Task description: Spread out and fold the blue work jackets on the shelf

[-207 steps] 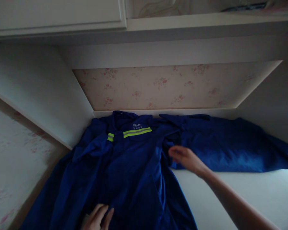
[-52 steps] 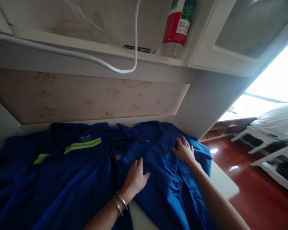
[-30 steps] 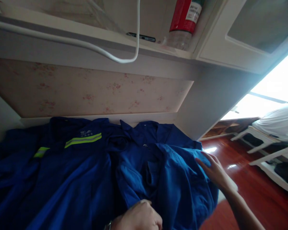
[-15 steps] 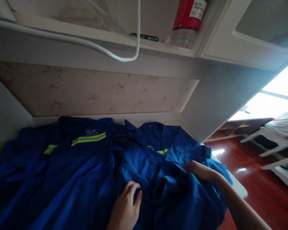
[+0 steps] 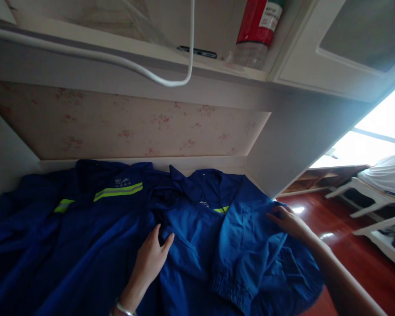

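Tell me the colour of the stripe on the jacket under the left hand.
Fluorescent yellow-green stripe, on a blue jacket, seen in the head view beside the left hand.

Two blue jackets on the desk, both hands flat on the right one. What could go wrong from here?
1. The right jacket overhangs the desk edge beside the right hand; it may slip to the floor.
2. The left hand sits at the seam with the left jacket; smoothing might drag that one too.
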Motion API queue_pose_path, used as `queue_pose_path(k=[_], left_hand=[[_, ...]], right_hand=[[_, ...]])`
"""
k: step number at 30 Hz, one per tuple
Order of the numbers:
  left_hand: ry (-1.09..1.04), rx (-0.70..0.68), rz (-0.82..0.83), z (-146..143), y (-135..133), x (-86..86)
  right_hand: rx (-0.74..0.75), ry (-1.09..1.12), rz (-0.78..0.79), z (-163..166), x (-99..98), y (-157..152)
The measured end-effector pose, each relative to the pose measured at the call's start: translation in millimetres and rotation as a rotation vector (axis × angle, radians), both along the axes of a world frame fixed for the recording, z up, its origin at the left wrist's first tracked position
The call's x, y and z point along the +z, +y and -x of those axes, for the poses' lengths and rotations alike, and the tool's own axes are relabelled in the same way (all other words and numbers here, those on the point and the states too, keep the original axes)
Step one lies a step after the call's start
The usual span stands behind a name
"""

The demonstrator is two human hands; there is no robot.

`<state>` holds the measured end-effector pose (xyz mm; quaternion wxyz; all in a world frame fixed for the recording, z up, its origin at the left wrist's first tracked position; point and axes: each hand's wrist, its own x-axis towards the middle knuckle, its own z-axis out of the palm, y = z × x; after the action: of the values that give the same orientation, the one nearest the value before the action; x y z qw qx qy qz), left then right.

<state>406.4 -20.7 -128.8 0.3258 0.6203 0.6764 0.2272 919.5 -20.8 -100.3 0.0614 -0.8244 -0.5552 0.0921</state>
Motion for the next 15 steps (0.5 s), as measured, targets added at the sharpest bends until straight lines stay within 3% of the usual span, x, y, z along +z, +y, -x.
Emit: queue_pose_path(k=[4, 7, 11, 15], left_hand=[[-0.109, -0.025, 0.082, -9, 0, 14.7], [-0.23, -0.043, 0.181, -20, -2, 29.0], [-0.474, -0.104, 0.343, -51, -19, 37.6], [-0.861, -0.108, 0.578, -90, -49, 24.4]], right_hand=[[-0.107, -0.01, -0.023, 25, -32.2, 41], [-0.203, -0.012, 0.029, 32, -47.5, 53], [-0.172, 0.045, 0.065, 19, -51.8, 48], [-0.102, 0.131, 0.059, 3, -45.6, 21]])
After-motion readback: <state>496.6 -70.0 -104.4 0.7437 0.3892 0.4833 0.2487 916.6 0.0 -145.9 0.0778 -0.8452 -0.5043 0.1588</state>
